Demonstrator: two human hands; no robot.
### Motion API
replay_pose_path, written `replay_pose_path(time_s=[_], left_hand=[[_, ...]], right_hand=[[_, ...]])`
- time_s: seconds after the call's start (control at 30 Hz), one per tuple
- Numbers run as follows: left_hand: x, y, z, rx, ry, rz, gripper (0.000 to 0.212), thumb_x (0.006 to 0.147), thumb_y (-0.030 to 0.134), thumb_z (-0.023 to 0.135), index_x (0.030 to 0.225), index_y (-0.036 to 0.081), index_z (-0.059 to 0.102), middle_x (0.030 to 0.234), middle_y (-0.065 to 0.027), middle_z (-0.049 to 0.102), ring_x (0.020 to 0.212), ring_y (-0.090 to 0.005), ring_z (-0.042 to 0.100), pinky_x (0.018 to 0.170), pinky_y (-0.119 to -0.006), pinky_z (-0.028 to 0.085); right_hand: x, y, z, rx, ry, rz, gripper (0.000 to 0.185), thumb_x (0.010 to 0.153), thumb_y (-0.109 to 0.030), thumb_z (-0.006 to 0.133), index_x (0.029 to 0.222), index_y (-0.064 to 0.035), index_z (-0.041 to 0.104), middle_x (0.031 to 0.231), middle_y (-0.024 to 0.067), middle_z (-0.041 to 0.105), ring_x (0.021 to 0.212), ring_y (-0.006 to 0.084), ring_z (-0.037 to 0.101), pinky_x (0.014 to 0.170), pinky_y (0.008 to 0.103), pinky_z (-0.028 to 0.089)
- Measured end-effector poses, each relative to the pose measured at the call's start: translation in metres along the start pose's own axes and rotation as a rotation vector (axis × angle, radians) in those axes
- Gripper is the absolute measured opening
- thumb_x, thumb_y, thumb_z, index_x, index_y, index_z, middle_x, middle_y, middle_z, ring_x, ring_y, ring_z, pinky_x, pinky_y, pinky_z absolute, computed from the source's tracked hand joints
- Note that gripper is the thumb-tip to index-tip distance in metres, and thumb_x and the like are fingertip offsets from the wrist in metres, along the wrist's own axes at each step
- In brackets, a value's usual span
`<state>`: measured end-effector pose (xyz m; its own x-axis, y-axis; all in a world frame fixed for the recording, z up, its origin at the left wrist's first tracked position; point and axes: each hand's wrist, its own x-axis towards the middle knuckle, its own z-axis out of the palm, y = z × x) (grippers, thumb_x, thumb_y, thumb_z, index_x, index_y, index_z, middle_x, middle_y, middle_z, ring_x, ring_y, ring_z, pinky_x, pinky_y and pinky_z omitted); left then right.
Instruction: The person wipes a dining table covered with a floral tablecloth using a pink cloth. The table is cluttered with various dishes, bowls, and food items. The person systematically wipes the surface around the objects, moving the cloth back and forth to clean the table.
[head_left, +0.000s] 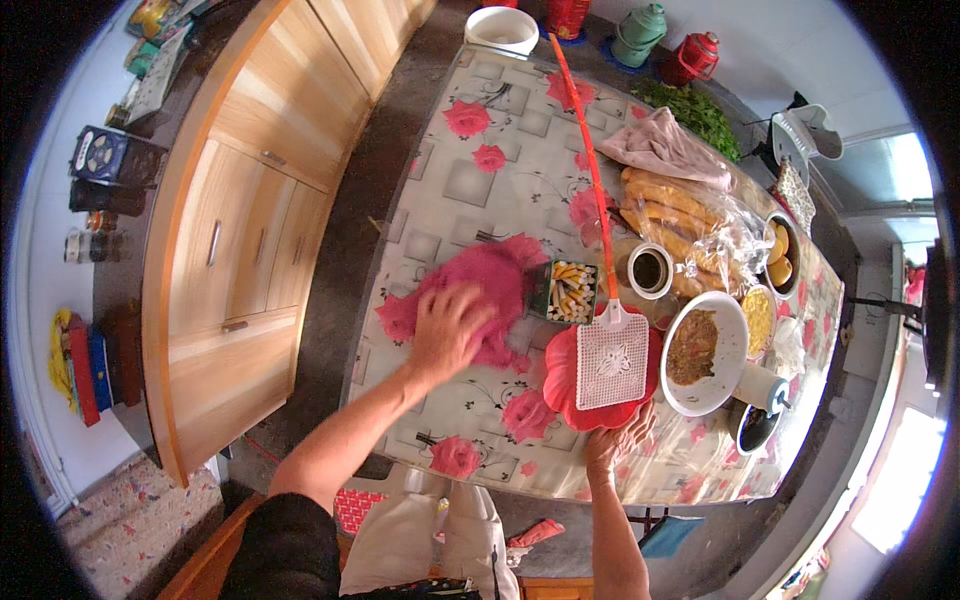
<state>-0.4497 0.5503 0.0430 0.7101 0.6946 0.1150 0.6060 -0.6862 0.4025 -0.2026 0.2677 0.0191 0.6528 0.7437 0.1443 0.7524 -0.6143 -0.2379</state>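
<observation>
A pink cloth (491, 289) lies bunched on the table. On its near left part rests my left hand (450, 330), fingers apart and slightly blurred. My right hand (621, 436) is at the near rim of a red scalloped plate (561, 375), fingers spread and touching the rim; whether they grip it cannot be told. A white fly swatter head (613, 360) lies across this plate, and its long orange handle (592, 165) runs away over the table. Between cloth and swatter stands a green box (544, 291) filled with cigarettes (574, 292).
Right of the plate stand a white bowl of brown food (705, 401), a cup of dark liquid (649, 271), a dish of yellow food (757, 319) and bagged fried dough sticks (667, 206). A white bucket (501, 31) and thermos flasks (637, 36) are beyond the table. Wooden cabinets (247, 225) stand left.
</observation>
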Motion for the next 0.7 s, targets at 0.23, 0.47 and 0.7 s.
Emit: replay_pose_path(time_s=[0.23, 0.47, 0.7], left_hand=[[-0.188, 0.045, -0.010, -0.133, -0.240, 0.098, 0.051, 0.079, 0.028, 0.078, 0.128, 0.024, 0.066, 0.144, -0.0092, 0.051, 0.138, -0.0303, 0.045, 0.110, -0.060, 0.033], [-0.061, -0.018, -0.019, 0.104, 0.046, -0.093, 0.058, 0.081, 0.031, 0.078, 0.136, 0.021, 0.061, 0.150, -0.0159, 0.046, 0.142, -0.0336, 0.041, 0.118, -0.063, 0.023], [-0.010, -0.045, -0.028, 0.103, 0.218, -0.266, 0.059, 0.078, 0.026, 0.081, 0.132, 0.021, 0.059, 0.150, -0.0163, 0.044, 0.140, -0.0363, 0.042, 0.111, -0.055, 0.033]], right_hand=[[0.001, 0.003, 0.003, -0.009, 0.014, -0.035, 0.084, 0.096, -0.059, 0.047, 0.151, 0.0033, 0.032, 0.158, 0.0254, 0.033, 0.150, 0.0418, 0.026, 0.124, 0.0584, 0.016], [-0.002, 0.011, 0.008, 0.000, 0.048, -0.048, 0.084, 0.099, -0.061, 0.040, 0.152, 0.0038, 0.031, 0.159, 0.0261, 0.033, 0.150, 0.0415, 0.026, 0.124, 0.0578, 0.016], [0.001, 0.011, 0.013, 0.020, 0.085, -0.042, 0.083, 0.100, -0.061, 0.039, 0.151, 0.0036, 0.034, 0.158, 0.0271, 0.034, 0.149, 0.0403, 0.029, 0.124, 0.0568, 0.017]])
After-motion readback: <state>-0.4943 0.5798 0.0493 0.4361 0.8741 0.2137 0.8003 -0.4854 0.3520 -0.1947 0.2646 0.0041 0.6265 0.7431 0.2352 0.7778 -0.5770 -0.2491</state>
